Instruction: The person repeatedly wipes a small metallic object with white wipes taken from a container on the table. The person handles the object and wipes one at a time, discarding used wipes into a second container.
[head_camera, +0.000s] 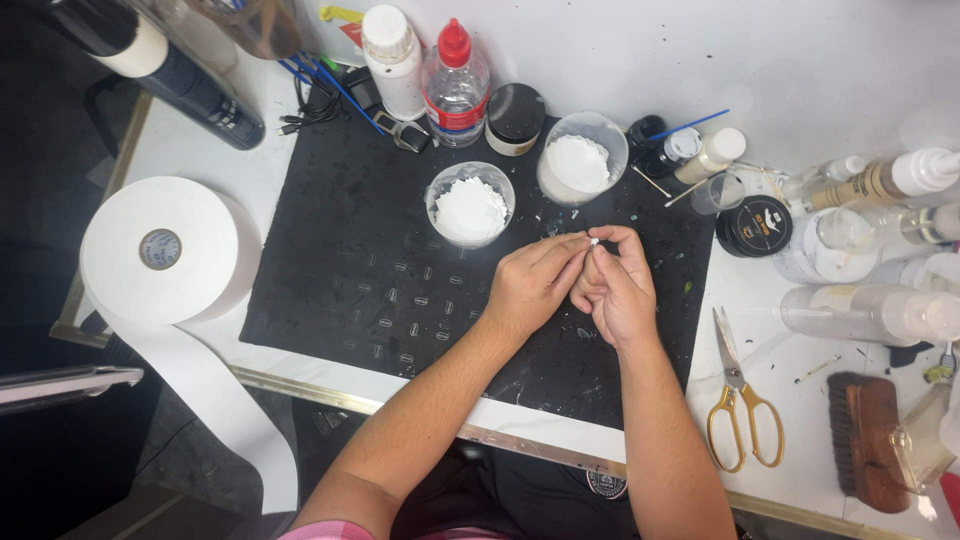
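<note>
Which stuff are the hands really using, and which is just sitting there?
In use:
left hand
right hand
tiny white piece pinched between the fingertips
black mat beneath

Just lying about:
scissors
wooden brush
paper roll
red-capped bottle

The black mat (340, 290) lies bare to the left of the hands and toward the near edge of the worktop (200, 160). Beyond them two white-filled cups (470, 205) (583, 158) and a row of bottles (455, 85) block the way; scissors (738, 395) and a brush (870, 435) crowd the right.
</note>
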